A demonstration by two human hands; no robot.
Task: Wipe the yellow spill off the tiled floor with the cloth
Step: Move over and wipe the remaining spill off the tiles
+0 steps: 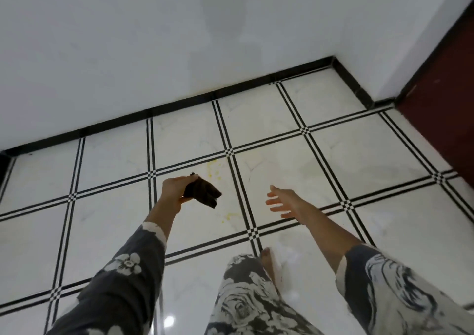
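Observation:
My left hand (174, 189) grips a crumpled dark brown cloth (204, 192) and holds it in the air above the floor. Faint yellow spill marks (215, 169) lie on the white tile just beyond the cloth, and a second small yellow patch (229, 216) sits nearer to me on the same tile. The cloth hides part of the tile between the two patches. To the right, my right hand (280, 201) reaches forward with fingers spread and nothing in it.
The floor is white tiles (359, 160) with black double grid lines. A white wall with a black skirting (179, 106) runs across the back. A dark red door (446, 98) stands at the right. My bare foot (268, 260) and patterned trouser leg are below.

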